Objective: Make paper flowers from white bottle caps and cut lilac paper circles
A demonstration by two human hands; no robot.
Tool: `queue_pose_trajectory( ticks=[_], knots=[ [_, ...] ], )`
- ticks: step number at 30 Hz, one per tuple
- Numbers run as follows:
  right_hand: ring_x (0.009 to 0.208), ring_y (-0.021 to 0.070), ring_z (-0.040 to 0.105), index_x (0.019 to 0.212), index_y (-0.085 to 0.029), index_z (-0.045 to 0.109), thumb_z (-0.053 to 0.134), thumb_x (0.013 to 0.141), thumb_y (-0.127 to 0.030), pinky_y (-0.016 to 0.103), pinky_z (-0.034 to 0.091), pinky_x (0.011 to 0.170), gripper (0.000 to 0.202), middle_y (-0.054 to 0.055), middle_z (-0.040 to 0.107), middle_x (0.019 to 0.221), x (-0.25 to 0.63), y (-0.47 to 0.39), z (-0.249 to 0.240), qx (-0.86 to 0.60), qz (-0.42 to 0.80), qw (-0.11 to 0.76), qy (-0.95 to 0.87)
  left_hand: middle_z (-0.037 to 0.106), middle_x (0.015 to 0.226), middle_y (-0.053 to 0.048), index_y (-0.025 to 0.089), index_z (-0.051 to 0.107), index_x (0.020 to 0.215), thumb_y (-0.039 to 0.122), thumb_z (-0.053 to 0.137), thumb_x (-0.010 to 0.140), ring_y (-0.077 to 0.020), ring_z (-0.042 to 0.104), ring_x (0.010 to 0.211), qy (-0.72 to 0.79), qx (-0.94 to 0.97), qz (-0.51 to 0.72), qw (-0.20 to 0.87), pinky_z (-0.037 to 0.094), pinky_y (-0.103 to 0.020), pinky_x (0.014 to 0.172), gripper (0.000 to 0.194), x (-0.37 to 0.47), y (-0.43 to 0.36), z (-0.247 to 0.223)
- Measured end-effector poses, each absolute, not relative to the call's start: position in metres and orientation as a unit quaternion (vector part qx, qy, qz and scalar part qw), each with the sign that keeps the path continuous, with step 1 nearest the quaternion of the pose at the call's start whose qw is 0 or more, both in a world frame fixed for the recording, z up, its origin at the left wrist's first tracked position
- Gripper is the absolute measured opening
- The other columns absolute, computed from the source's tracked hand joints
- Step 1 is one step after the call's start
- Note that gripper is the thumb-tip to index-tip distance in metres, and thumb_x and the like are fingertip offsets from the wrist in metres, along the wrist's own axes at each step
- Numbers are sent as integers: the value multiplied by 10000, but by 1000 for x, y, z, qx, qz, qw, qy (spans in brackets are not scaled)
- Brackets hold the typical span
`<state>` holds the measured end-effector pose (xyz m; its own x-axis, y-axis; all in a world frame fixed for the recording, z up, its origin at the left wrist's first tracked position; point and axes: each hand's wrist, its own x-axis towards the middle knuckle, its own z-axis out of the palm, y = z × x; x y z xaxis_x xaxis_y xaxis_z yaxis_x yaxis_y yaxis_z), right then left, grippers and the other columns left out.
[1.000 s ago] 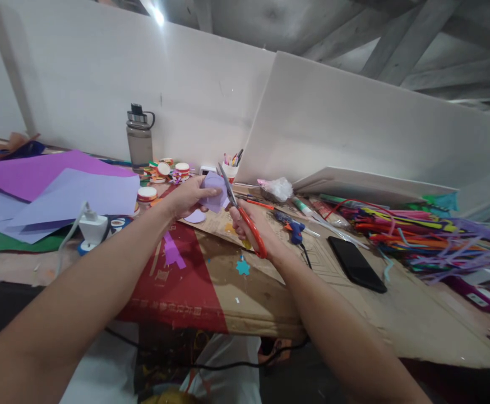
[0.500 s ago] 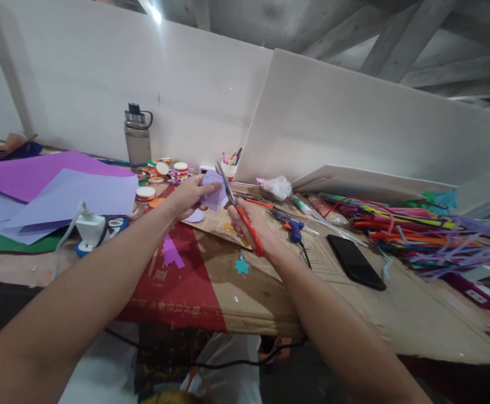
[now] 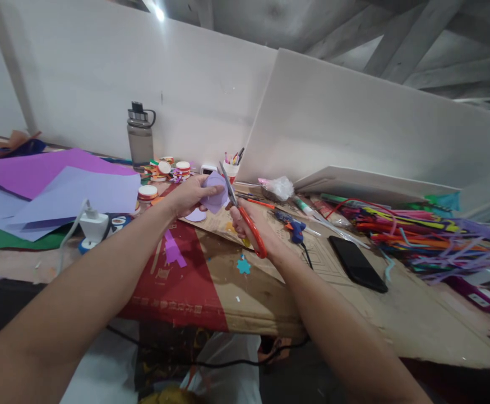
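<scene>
My left hand (image 3: 192, 196) is closed on a small piece of light purple paper (image 3: 215, 201), thumb on top, held up above the cardboard. In my right hand (image 3: 247, 221) is a pair of scissors (image 3: 253, 231) with red handles. The blades point up and away, right at the paper's right edge; whether they are cutting into it I cannot tell. A round purple paper piece (image 3: 197, 215) lies below my left hand. Nearer to me on the cardboard (image 3: 266, 306) are a teal paper flower (image 3: 243, 265) and magenta paper scraps (image 3: 173, 251).
Large purple sheets (image 3: 81, 193) and a white plug adapter (image 3: 93, 225) are at the left. A water bottle (image 3: 140, 137) and a pen cup (image 3: 230, 169) stand at the back. To the right are a blue glue gun (image 3: 296, 231), a black phone (image 3: 356, 262) and colourful pipe cleaners (image 3: 421, 230).
The purple paper has turned slightly in my left hand, its outline now more rounded. Both hands stay close together; the whole view has shifted a little.
</scene>
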<state>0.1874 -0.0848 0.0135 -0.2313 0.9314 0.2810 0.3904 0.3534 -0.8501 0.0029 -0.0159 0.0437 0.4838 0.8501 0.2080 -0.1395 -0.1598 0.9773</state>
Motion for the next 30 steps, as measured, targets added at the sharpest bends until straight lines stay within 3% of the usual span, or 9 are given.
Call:
queue_pose_trajectory(
  ticks=[13,30],
  knots=[
    [601,125,397,954,-225,526,509,841,-439,252,370,552,242,-30,416,672,190,-86,20,-430,324,398,-743,585,637,1,132,596,823,327,788,686,-43,451,402,287,641,402,587,277,-157,318,307,2,-17,45],
    [552,99,373,909,-220,523,533,856,-519,238,337,485,303,-39,410,659,191,-86,14,-446,344,406,-720,580,627,-17,143,623,810,333,757,716,-59,443,398,283,671,385,568,282,-176,344,250,-3,-13,44]
  ],
)
